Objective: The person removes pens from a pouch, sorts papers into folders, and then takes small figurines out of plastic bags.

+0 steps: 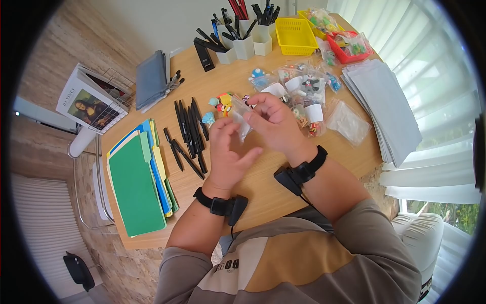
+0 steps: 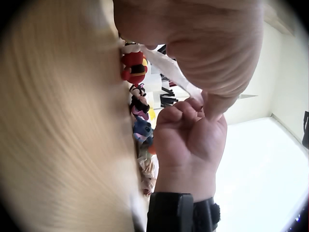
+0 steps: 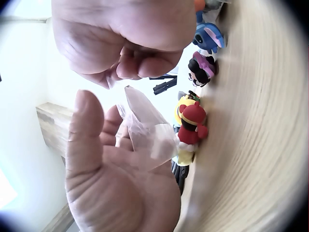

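Note:
A small clear plastic bag [image 1: 244, 124] hangs between the two hands over the table. My right hand [image 1: 276, 121] pinches the bag's upper end, its fingers curled in the right wrist view. My left hand [image 1: 228, 152] is beside the bag with thumb extended and fingers loosely bent; in the right wrist view, the bag [image 3: 152, 133] lies in front of its fingers and palm. Beyond the hands stand small toy figures: a red one [image 3: 193, 121], a black and pink one [image 3: 203, 67] and a blue one [image 3: 207, 37].
Black pens [image 1: 190, 131] and a pile of folders [image 1: 134, 185] lie to the left. Bagged toys [image 1: 306, 88] and an empty-looking plastic bag [image 1: 349, 121] are to the right, near grey envelopes [image 1: 382, 106]. Pen holders [image 1: 243, 48], a yellow basket [image 1: 296, 38] and a red basket [image 1: 349, 57] stand behind.

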Demonstrator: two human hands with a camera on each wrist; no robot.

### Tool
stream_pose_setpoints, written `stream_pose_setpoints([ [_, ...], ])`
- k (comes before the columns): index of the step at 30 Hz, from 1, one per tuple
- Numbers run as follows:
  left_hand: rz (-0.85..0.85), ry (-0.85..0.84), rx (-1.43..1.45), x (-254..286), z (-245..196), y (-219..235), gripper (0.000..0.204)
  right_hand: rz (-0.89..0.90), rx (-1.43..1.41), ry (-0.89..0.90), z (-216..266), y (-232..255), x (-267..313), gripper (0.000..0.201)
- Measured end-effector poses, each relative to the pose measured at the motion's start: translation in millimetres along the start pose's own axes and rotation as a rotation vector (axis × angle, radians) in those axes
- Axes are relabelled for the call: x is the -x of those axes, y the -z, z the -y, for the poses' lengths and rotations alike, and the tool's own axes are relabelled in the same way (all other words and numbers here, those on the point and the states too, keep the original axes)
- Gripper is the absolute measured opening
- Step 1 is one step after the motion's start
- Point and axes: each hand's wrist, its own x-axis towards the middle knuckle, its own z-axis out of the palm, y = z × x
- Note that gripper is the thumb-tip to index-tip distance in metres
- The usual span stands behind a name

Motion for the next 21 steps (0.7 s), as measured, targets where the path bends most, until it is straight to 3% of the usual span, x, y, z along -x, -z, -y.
stream_pose_setpoints([
  [4,-0.166,-0.041,-0.096,5,19,-6,0.032,0.131,-0.072,-0.001,3,-1,4,0.023],
  [5,-0.199,0.080,0.060,7,16,-6,0.021,0.156,-0.161,-0.001,6,-1,5,0.024],
  [6,-0.198,0.080,0.059,8,13,-6,0.021,0.156,-0.161,-0.001,6,-1,5,0.024],
  [8,-0.288,0.322,0.635,9,9,-4,0.015,0.044,-0.120,0.158,5,-1,1,0.029],
  [11,-0.315,0.274,0.849,8,15,-7,0.018,-0.023,-0.071,0.105,-1,-4,-4,0.035],
  [12,-0.313,0.275,0.849,7,15,-8,0.018,-0.025,-0.071,0.104,-1,-5,-3,0.035],
  [14,-0.300,0.299,0.936,5,15,-10,0.020,0.044,-0.120,-0.138,0,-6,-1,0.038],
  [17,-0.225,0.351,0.925,6,15,-9,0.020,0.084,-0.017,-0.100,0,-3,-1,0.041],
  [21,-0.171,0.428,0.900,6,15,-7,0.021,0.035,-0.088,-0.042,-5,1,-2,0.043],
])
